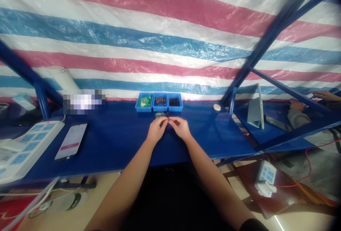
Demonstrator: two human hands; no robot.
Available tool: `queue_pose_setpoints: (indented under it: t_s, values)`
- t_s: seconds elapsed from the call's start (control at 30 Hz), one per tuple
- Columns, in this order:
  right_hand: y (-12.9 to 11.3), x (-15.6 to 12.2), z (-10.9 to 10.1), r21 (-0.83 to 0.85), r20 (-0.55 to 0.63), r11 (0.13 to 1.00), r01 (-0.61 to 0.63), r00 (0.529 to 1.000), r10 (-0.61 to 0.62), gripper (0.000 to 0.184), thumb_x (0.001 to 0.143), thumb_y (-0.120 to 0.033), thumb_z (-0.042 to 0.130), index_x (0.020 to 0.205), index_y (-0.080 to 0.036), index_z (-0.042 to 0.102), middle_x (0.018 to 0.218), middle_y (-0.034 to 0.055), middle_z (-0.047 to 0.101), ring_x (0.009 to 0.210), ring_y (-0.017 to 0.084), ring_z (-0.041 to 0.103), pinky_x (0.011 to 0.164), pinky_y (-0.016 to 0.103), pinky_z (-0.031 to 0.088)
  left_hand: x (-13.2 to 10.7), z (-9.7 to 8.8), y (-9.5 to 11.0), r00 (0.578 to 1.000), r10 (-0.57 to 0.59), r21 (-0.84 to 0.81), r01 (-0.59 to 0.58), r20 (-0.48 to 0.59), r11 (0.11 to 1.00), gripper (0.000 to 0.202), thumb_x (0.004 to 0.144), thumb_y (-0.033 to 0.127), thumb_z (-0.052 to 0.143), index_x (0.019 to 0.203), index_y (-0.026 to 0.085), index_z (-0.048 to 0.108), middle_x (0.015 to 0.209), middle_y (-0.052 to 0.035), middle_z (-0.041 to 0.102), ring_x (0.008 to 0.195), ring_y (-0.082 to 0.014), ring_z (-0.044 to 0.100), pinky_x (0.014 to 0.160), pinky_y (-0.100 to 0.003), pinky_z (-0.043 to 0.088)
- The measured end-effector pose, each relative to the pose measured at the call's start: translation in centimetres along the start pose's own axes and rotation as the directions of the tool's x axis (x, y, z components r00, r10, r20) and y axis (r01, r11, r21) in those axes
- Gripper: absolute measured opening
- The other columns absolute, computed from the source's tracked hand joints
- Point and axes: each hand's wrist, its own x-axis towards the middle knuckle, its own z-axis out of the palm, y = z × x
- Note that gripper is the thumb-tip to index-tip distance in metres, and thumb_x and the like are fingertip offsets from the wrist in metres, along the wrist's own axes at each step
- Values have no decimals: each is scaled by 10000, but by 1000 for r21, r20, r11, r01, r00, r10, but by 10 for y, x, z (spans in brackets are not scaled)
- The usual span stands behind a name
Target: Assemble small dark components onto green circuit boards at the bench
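Note:
My left hand (156,129) and my right hand (181,127) meet over the blue table (119,142), fingers pinched together on a tiny dark part (167,118) that I cannot make out. Just behind the fingertips lies a small green piece (159,114). Further back stand three small blue bins in a row: the left bin (144,102) holds green pieces, the middle bin (160,101) small metal parts, the right bin (175,102) dark parts.
A phone (71,141) and a white power strip (25,149) lie at the left. A small round white object (217,107) sits to the right. Another person's hands (323,96) and a grey tablet stand (255,108) are at the neighbouring bench. Blue frame bars (269,39) cross overhead.

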Motion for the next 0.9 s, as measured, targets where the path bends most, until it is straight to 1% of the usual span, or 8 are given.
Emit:
queue_pose_setpoints:
  t_s: [0.13, 0.3, 0.5, 0.63, 0.9]
  values:
    - [1, -1, 1, 4, 1, 1000, -18, 1000, 18, 268, 806, -362, 694, 1023, -211, 738, 946, 59, 748, 812, 197, 701, 790, 332, 577, 0, 0, 0, 1000, -12, -2, 12, 8, 1000, 207, 937, 346, 522, 996, 232, 684, 1017, -37, 711, 877, -174, 668, 768, -282, 527]
    - [5, 0, 0, -12, 2, 1000, 8, 1000, -8, 256, 816, -355, 684, 1028, -224, 739, 974, 56, 747, 838, 200, 700, 806, 335, 574, 0, -2, 2, 999, -17, 4, 17, 27, 1000, 212, 938, 360, 518, 982, 233, 682, 977, -37, 713, 847, -173, 665, 751, -280, 525]
    - [6, 0, -1, 4, -2, 1000, 10, 1000, -10, 249, 813, -338, 685, 1029, -225, 737, 980, 55, 745, 858, 204, 702, 822, 342, 577, 0, -1, 3, 1000, 4, -23, -4, 1, 1000, 218, 917, 341, 556, 1068, 238, 675, 1073, -40, 708, 920, -181, 670, 783, -287, 535]
    - [6, 0, -1, 4, 5, 1000, 16, 1000, -16, 252, 811, -345, 691, 1030, -228, 737, 976, 53, 745, 853, 201, 701, 821, 340, 576, 0, 0, 2, 1000, 25, -18, -25, -13, 1000, 201, 921, 334, 548, 1018, 239, 696, 1052, -40, 713, 907, -182, 671, 778, -294, 537]
    - [7, 0, 0, 2, 1, 1000, 1, 1000, -1, 271, 810, -365, 692, 1038, -224, 735, 959, 53, 744, 835, 194, 697, 800, 324, 571, 0, -1, 2, 999, 40, -6, -40, -14, 999, 207, 926, 353, 542, 991, 235, 699, 1008, -47, 716, 864, -180, 667, 758, -292, 533]
